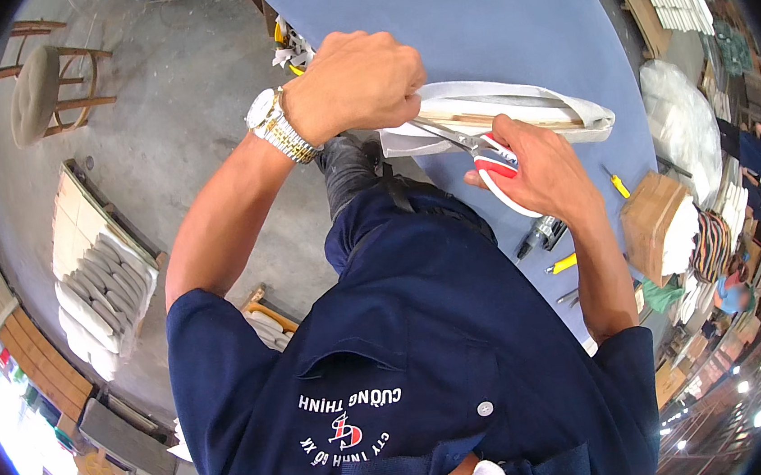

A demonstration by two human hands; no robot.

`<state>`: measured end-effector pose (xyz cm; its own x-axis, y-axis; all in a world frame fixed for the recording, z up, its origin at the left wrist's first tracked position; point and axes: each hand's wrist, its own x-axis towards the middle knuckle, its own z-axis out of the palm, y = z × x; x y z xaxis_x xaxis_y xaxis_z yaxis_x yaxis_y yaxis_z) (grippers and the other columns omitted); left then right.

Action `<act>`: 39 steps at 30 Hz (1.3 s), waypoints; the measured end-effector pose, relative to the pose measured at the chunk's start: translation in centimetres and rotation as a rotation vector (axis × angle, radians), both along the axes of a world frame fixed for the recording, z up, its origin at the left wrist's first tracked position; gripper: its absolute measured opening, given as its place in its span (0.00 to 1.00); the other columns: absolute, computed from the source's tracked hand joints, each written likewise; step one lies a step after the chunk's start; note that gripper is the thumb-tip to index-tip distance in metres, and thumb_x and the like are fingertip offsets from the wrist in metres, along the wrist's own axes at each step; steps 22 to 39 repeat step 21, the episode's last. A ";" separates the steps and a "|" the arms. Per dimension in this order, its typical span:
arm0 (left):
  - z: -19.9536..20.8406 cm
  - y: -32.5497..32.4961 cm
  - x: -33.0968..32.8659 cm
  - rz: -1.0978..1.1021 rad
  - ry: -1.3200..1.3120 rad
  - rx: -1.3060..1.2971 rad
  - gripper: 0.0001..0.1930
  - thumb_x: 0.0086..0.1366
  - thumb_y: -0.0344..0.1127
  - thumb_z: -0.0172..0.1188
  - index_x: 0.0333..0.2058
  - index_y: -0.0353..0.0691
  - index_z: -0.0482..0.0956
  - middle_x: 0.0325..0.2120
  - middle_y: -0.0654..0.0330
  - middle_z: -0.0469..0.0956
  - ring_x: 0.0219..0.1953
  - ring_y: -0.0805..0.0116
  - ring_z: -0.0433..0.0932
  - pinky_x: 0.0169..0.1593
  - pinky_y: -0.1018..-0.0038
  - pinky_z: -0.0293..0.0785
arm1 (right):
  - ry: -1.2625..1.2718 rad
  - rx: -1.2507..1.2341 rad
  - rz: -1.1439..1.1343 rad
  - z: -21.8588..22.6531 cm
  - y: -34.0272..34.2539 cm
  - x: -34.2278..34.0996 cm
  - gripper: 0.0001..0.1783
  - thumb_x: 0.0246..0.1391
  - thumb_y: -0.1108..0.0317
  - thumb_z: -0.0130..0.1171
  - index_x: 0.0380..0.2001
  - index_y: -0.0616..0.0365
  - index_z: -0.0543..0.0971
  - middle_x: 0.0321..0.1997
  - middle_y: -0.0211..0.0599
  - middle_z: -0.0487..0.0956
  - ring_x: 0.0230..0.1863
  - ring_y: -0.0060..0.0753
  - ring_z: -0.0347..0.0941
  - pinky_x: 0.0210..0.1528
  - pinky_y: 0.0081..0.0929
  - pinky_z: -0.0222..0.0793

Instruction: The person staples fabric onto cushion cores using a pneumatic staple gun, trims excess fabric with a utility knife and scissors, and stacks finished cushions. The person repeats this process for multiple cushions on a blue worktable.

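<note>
A long, narrow piece wrapped in off-white fabric (pixel 476 91) lies on the blue-grey table, its bare wooden strip (pixel 524 117) showing between the fabric edges. My left hand (pixel 362 81), with a metal watch on the wrist, is closed at the piece's left end and grips the fabric there; its fingertips are partly hidden. In my right hand (pixel 542 165) is a pair of scissors with red and white handles (pixel 499 171). Their blades point left along the near side of the piece, toward my left hand. Whether the blades touch the fabric I cannot tell.
On the table (pixel 470 21), near my right forearm, lie a dark and silver power tool (pixel 539 235) and yellow-handled tools (pixel 564 264). A cardboard box (pixel 655 222) stands at the right. A stool (pixel 38 95) and a pallet of pale cushions (pixel 104 289) are on the left.
</note>
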<state>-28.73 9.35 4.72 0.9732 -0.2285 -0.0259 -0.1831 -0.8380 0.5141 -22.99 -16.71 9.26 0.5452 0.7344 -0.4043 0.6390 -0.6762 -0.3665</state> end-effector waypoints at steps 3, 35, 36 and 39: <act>1.4 0.0 -0.7 0.124 0.129 0.002 0.18 0.61 0.45 0.66 0.21 0.36 0.80 0.15 0.53 0.76 0.20 0.49 0.77 0.28 0.59 0.71 | -0.017 0.071 -0.001 -0.4 -0.2 -0.1 0.32 0.49 0.42 0.72 0.36 0.62 0.73 0.34 0.54 0.81 0.39 0.64 0.77 0.40 0.52 0.69; -0.3 -1.2 -1.0 -0.061 0.215 -0.058 0.28 0.55 0.39 0.71 0.57 0.48 0.81 0.29 0.55 0.87 0.41 0.53 0.85 0.43 0.55 0.77 | 0.036 -0.053 0.062 -0.4 0.7 0.3 0.32 0.47 0.40 0.73 0.37 0.58 0.76 0.32 0.53 0.81 0.39 0.61 0.78 0.41 0.51 0.70; -0.3 -1.2 -1.0 -0.061 0.215 -0.058 0.28 0.55 0.39 0.71 0.57 0.48 0.81 0.29 0.55 0.87 0.41 0.53 0.85 0.43 0.55 0.77 | 0.036 -0.053 0.062 -0.4 0.7 0.3 0.32 0.47 0.40 0.73 0.37 0.58 0.76 0.32 0.53 0.81 0.39 0.61 0.78 0.41 0.51 0.70; -0.3 -1.2 -1.0 -0.061 0.215 -0.058 0.28 0.55 0.39 0.71 0.57 0.48 0.81 0.29 0.55 0.87 0.41 0.53 0.85 0.43 0.55 0.77 | 0.036 -0.053 0.062 -0.4 0.7 0.3 0.32 0.47 0.40 0.73 0.37 0.58 0.76 0.32 0.53 0.81 0.39 0.61 0.78 0.41 0.51 0.70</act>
